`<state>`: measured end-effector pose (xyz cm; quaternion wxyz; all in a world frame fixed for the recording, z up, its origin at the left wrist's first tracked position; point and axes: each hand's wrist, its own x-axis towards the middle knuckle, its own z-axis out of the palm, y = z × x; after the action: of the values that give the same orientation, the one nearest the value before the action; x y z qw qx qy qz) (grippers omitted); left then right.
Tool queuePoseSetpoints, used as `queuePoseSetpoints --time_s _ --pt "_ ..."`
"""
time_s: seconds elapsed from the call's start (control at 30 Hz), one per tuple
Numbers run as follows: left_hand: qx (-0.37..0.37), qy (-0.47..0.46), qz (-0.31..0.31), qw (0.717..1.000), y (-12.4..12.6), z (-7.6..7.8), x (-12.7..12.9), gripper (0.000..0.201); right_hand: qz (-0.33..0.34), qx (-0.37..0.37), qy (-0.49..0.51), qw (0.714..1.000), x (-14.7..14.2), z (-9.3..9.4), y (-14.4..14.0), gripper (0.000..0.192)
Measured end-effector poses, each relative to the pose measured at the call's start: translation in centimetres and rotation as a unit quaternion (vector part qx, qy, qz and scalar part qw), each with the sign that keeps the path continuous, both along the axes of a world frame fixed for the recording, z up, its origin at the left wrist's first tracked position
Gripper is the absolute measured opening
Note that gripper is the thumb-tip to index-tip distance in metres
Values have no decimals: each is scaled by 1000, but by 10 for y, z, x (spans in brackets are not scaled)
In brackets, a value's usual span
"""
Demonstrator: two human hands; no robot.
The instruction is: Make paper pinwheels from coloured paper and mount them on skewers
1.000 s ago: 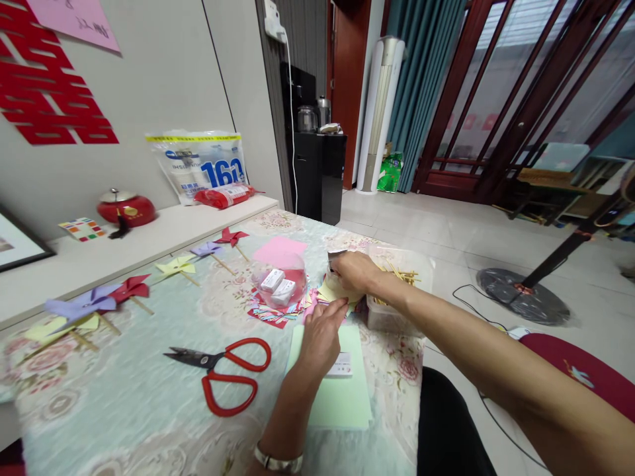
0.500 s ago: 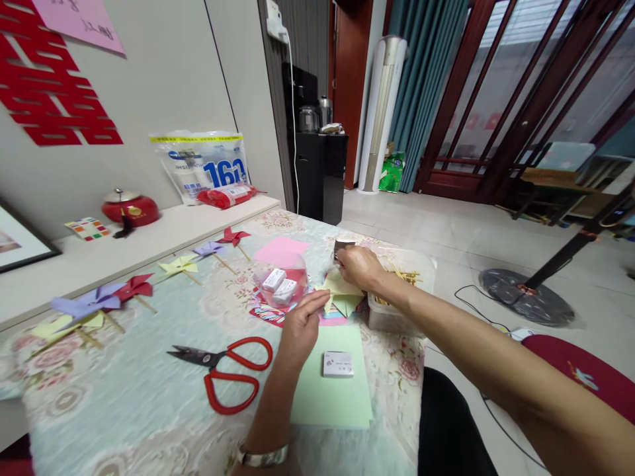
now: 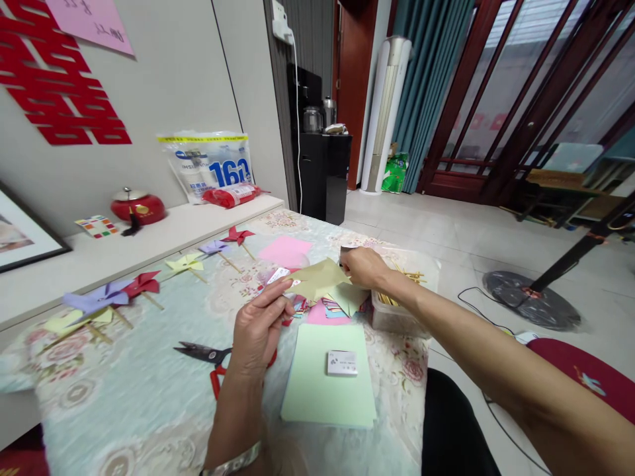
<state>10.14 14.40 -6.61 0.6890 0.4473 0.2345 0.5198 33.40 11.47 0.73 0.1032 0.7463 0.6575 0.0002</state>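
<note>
- Above the table centre, at about 12 o'clock from my viewpoint, the left hand (image 3: 258, 330) is raised with thumb and fingertips pinched closed on the near corner of a yellow folded paper piece (image 3: 317, 279), held clear of the surface.
- The right hand (image 3: 364, 268) sits at 1 o'clock, fingers curled closed on the far edge of the same paper and, as far as I can tell, on a small dark item I cannot identify.
- Judgement: the step in hand is lifting one cut sheet off the stack of coloured paper (image 3: 333, 307) just below it. The next move calls for a steady two-handed hold so the folds do not spring apart.
- Just beside the right wrist, at 2 o'clock, stands a clear tub of wooden sticks (image 3: 397, 311).
- Near me at 12 o'clock lies a green sheet (image 3: 317, 390) with a small white box (image 3: 342, 363) on it.
- Red-handled scissors (image 3: 208, 357) lie at 10 o'clock, partly hidden by the left forearm.
- Finished pinwheels (image 3: 141, 285) line the table's left edge, 9 to 11 o'clock.
- Surface: a floral tablecloth (image 3: 124, 396).
- Room: a white ledge (image 3: 99, 254) along the wall, tiled floor, and a fan base (image 3: 530, 297) at 3 o'clock.
</note>
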Motion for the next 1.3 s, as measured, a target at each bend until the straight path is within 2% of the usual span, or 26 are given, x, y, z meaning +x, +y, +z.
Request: queuePoseSetpoints --time_s 0.2,0.3,0.5,0.63,0.73,0.77,0.83,0.9,1.0,1.07,1.17,1.23,1.3 --pt "-7 -23 -3 1000 0 1 0 30 25 -24 4 999 -7 6 -3 20" --pt "-6 -18 -4 1000 0 1 0 30 37 -9 8 999 -9 6 -6 17" --pt "-17 -31 -9 999 0 4 -2 32 55 40 27 997 -7 5 -14 25" --pt "-20 -49 -18 998 0 7 -4 34 63 101 50 992 -6 18 -29 22" --pt "-30 -66 -24 997 1 10 -8 36 62 191 88 976 -11 32 -51 32" --pt "-34 -71 -24 997 0 12 -9 37 64 234 128 962 -15 35 -60 36" --pt "-40 -78 -23 996 -4 15 -12 38 69 334 293 893 -26 38 -76 35" --pt "-43 -71 -28 996 -11 18 -14 39 69 357 396 843 -40 32 -89 36" --pt "-48 -51 -48 996 -26 21 -20 39 34 350 459 816 -61 13 -96 48" --pt "-51 -44 -54 996 -38 20 -25 39 7 345 504 792 -72 -4 -96 41" --pt "-61 -66 -14 996 -53 15 -32 46 -31 314 615 723 -85 -26 -92 29" --pt "-69 -99 28 992 -62 7 -35 59 -52 282 688 667 -93 -38 -89 29" --pt "-83 -117 50 988 -69 -2 -34 65 -61 260 735 623 -100 -48 -84 30"
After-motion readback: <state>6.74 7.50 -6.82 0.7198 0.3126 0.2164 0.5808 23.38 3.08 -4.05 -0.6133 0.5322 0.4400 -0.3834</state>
